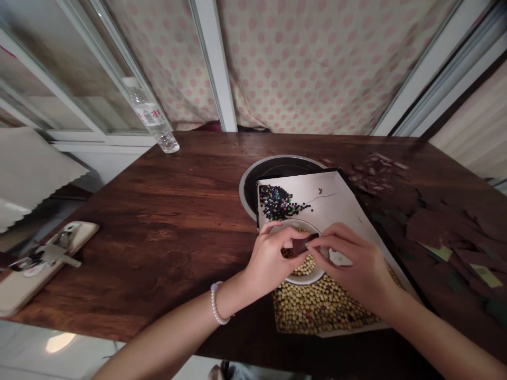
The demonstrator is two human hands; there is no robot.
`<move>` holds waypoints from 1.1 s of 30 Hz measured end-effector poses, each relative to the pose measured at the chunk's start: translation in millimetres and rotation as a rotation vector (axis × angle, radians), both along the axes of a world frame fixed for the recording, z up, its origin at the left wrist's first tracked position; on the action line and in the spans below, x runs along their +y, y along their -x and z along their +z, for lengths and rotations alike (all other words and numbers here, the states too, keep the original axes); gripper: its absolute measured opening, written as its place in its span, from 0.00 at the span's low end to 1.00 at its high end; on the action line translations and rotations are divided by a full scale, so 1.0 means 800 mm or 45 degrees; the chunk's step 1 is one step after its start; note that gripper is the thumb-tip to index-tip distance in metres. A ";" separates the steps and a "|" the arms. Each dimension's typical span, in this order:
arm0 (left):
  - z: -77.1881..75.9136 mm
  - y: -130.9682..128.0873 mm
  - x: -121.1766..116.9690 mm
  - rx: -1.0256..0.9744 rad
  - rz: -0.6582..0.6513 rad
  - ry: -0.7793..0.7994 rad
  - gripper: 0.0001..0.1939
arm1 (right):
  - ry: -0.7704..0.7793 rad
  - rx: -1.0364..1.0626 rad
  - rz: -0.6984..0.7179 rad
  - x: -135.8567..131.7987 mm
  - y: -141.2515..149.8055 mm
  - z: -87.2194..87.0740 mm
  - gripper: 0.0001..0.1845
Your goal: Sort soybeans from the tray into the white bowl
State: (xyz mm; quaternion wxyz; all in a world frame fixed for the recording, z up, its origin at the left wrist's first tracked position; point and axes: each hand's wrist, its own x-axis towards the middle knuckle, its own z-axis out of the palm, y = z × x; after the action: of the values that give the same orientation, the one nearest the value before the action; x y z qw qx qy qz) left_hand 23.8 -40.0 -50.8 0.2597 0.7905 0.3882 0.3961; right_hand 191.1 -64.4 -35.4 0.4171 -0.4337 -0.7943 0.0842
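My left hand (265, 261), with a pearl bracelet at the wrist, pinches a small dark brown piece (301, 245) between thumb and fingers. On the piece's right end, the thumb and fingertips of my right hand (358, 264) are closed as well. Both hands hover over a white bowl (311, 279) of golden beads, which they partly hide. The bowl stands in a shallow white tray (336, 203) with dark edges. Loose golden beads (317, 306) cover the tray's near part, and a heap of black beads with some coloured ones (277, 200) lies at its far left.
Beneath the tray's far end is a round black plate (253, 184). Dark brown strips (380, 171) and larger flat pieces (431, 227) lie to the right on the wooden table (170, 227). A water bottle (152, 116) stands back left; keys (55, 253) rest at the left edge.
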 end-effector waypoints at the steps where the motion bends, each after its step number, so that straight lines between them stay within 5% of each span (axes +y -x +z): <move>1: 0.000 0.000 0.000 -0.007 -0.005 -0.007 0.10 | -0.017 0.000 -0.026 0.000 0.000 0.000 0.06; 6: 0.001 0.000 0.000 -0.013 0.005 -0.041 0.12 | 0.067 0.026 0.069 -0.002 -0.001 0.001 0.06; 12: 0.000 0.001 -0.002 -0.089 0.137 0.082 0.11 | 0.149 0.053 -0.150 -0.001 -0.008 0.006 0.05; 19: 0.004 0.001 -0.001 -0.147 0.166 0.107 0.11 | 0.248 0.022 0.059 -0.010 -0.009 0.012 0.10; 24: 0.007 0.002 0.000 -0.099 0.154 0.079 0.10 | 0.379 -0.240 0.589 -0.023 -0.007 0.011 0.02; 33: 0.003 0.003 0.002 -0.099 0.101 0.124 0.11 | 0.217 -0.636 0.619 -0.036 0.006 0.008 0.06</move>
State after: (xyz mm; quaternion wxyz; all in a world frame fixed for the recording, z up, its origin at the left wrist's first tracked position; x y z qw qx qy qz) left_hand 21.4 -38.2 -48.0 0.2967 0.7451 0.4276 0.4171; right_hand 186.3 -93.0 -29.0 0.1400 -0.2725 -0.9418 0.1384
